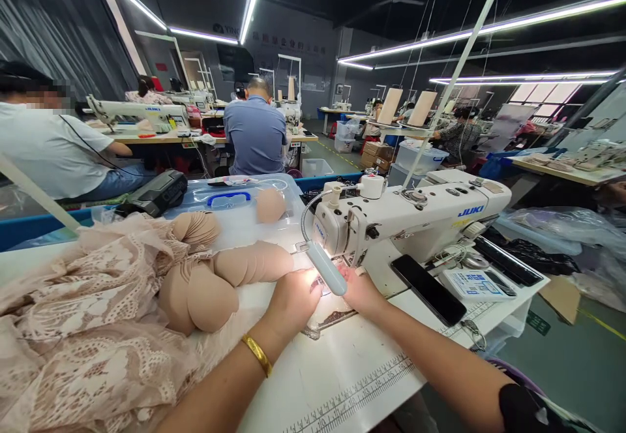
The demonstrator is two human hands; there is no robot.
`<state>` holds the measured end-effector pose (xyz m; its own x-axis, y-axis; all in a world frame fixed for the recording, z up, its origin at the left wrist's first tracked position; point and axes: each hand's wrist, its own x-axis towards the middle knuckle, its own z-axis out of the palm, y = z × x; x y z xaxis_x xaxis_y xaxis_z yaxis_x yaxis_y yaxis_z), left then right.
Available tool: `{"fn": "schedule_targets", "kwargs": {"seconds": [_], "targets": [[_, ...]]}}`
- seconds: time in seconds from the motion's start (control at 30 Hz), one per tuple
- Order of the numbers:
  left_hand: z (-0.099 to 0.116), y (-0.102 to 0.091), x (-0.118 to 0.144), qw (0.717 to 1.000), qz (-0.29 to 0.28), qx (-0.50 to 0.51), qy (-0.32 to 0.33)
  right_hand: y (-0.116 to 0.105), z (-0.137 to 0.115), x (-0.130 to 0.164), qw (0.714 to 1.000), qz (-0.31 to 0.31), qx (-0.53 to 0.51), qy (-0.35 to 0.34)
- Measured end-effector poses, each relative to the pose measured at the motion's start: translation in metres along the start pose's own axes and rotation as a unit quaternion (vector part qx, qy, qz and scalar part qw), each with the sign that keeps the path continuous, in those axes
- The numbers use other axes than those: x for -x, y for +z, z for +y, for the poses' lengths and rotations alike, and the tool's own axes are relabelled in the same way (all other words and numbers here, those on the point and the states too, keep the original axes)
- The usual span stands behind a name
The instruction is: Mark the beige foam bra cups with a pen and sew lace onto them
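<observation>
Far left: pile of beige lace fabric (pixel 73 315) covers the left part of the white table (pixel 362 368), spilling over its near edge. Just right of it, stacks of tan foam cups (pixel 210 283) lie on the lace, touching it, with more cups on a clear plastic bin (pixel 244 214) behind. Black device (pixel 156 192) sits at the table's back left edge.

Left hand (pixel 293 299), gold bangle (pixel 257 353) on the wrist, rests palm-down at the needle area, fingers curled down onto the work under the lamp; what it presses is washed out by glare. Right hand (pixel 359 289) is just beside it, under the machine head, fingers tucked out of sight behind the lamp tube (pixel 327 268), so can't tell whether they grip. Hands are near each other, not touching.

White Juki sewing machine (pixel 411 218) blocks everything behind and right of the hands. Black phone (pixel 428 297) and control panel (pixel 476 284) lie on the table right of the right forearm. Printed ruler (pixel 362 394) runs along the near table edge; bare tabletop between the forearms is the only open room.

Background: seated person in white shirt (pixel 49 146) far left, person in blue shirt (pixel 255 134) at centre.
</observation>
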<state>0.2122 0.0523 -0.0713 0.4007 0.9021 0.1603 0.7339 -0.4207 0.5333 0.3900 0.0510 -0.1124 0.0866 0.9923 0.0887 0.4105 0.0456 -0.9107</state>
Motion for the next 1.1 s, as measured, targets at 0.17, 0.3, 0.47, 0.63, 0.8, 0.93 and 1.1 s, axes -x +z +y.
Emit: {"fn": "schedule_targets", "kwargs": {"seconds": [0.17, 0.3, 0.47, 0.63, 0.8, 0.93, 1.1], "targets": [[0.017, -0.054, 0.001, 0.994, -0.073, -0.046, 0.071, -0.019, -0.001, -0.002, 0.996, 0.021, -0.083, 0.023], [0.027, -0.107, 0.012, 0.988, -0.068, -0.093, 0.099, -0.045, 0.002, -0.002, 0.989, 0.042, -0.137, 0.038], [-0.003, -0.129, 0.069, 0.983, -0.014, -0.177, 0.047, -0.069, 0.013, 0.014, 0.988, 0.042, -0.141, 0.053], [-0.033, -0.087, 0.147, 0.971, 0.003, -0.238, -0.03, -0.071, 0.016, 0.044, 0.998, 0.031, -0.034, -0.033], [-0.019, -0.044, 0.19, 0.984, 0.003, -0.179, -0.003, -0.045, -0.021, 0.077, 0.974, -0.147, 0.083, -0.149], [-0.01, -0.04, 0.201, 0.993, 0.07, -0.084, 0.037, -0.013, -0.053, 0.088, 0.958, -0.194, 0.085, -0.195], [-0.031, -0.046, 0.2, 0.983, 0.17, -0.062, 0.012, 0.041, -0.065, 0.084, 0.944, -0.199, 0.148, -0.217]]}}
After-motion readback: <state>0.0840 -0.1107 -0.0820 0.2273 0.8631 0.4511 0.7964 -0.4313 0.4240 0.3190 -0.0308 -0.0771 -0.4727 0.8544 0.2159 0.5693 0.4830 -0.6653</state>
